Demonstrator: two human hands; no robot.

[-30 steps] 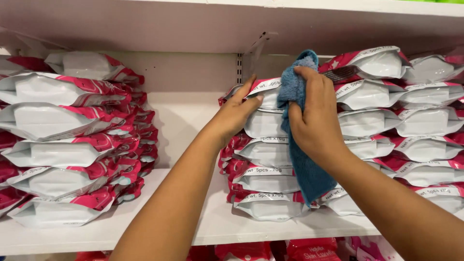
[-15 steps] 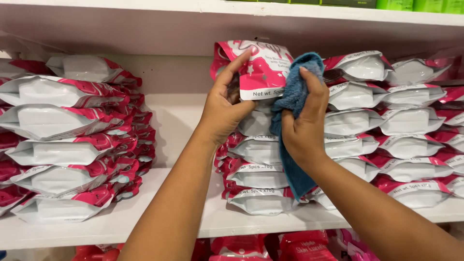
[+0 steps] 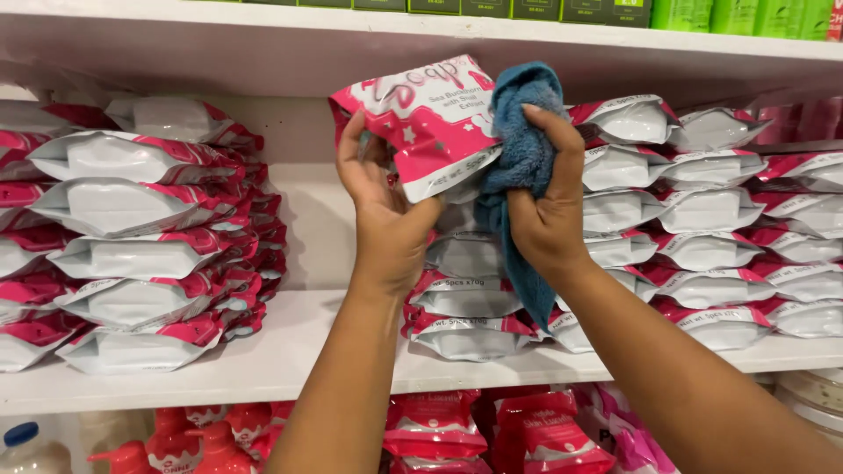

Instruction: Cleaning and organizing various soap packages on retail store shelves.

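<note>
My left hand (image 3: 386,211) holds a pink and white soap packet (image 3: 430,123) up in front of the shelf, tilted with its face toward me. My right hand (image 3: 546,206) grips a blue cloth (image 3: 525,149) and presses it against the packet's right edge; the cloth's tail hangs down past my wrist. Behind both hands stands a stack of the same packets (image 3: 465,298) on the white shelf (image 3: 263,360).
More stacks of pink and white packets fill the shelf at the left (image 3: 132,237) and right (image 3: 720,219). Green boxes (image 3: 597,9) line the shelf above. Red bottles (image 3: 202,439) and pink pouches (image 3: 527,430) sit on the shelf below.
My left hand has lifted one packet off the middle stack and raised it. My right hand followed upward with the cloth and now rubs the packet's side.
</note>
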